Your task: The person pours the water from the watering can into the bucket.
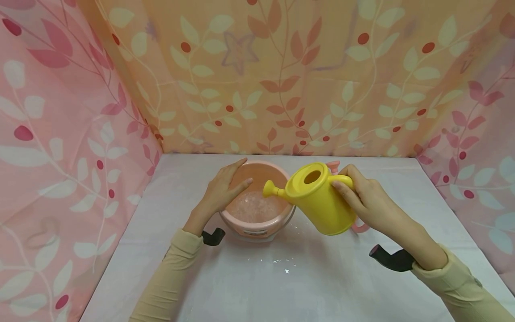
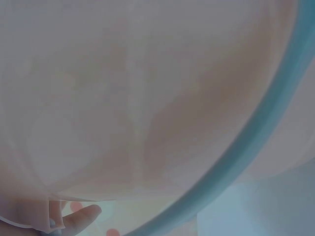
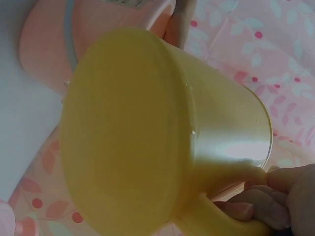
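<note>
A pink basin [image 1: 257,223] with water [image 1: 257,208] in it stands on the table in the head view. At its left rim lies my left hand [image 1: 221,188], thumb over the opening and fingers stretched along the side; one fingertip shows past the basin's edge in the left wrist view. My right hand [image 1: 370,201] grips the handle of a yellow watering can [image 1: 322,205]. The can is tilted, its spout head [image 1: 268,188] over the basin's right part. In the right wrist view the can's base [image 3: 123,137] faces the camera, with fingers curled through the handle.
Behind the watering can a pink object [image 1: 334,166] is mostly hidden; a curved pink part [image 1: 360,228] shows below the can. Water drops [image 1: 287,270] lie on the white tabletop [image 1: 241,290]. Leaf-patterned cloth [image 1: 281,80] encloses the back and sides.
</note>
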`<state>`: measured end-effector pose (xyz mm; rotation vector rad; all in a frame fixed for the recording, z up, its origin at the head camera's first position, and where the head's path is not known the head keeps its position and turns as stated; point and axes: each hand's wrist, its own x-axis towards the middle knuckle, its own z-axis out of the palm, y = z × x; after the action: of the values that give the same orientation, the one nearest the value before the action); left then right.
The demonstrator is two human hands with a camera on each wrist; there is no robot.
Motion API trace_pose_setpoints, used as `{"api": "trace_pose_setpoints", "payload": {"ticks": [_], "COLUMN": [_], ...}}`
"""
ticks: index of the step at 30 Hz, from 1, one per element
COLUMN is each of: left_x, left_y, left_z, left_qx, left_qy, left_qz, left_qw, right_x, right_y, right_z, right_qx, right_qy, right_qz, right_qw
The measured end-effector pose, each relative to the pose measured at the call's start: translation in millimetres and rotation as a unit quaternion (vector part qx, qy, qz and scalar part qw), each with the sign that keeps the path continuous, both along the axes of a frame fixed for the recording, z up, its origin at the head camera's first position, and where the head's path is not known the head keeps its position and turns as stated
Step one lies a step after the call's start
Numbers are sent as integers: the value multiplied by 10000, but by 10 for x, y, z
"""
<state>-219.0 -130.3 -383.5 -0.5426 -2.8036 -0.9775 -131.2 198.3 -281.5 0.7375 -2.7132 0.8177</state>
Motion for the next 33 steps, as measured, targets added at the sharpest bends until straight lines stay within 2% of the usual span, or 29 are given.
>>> {"api": "trace_pose_setpoints", "payload": {"ticks": [9,15,33], "left_x": [5,9,4], "left_y": [8,3,3], "left_z": [4,1,3], "left_qx": [-10,-12,-28], "left_qy": [33,-41,50], "left_qz": [14,11,-21], "left_qw": [10000,10000,10000], "right_x": [6,3,-2], "right_y": [-6,-3,-4], "right_z": [18,11,14], "right_qx": [16,9,26], "right_qy": [-112,-16,-45], "right_qz": [11,3,46], "right_qw": [9999,10000,10000]}}
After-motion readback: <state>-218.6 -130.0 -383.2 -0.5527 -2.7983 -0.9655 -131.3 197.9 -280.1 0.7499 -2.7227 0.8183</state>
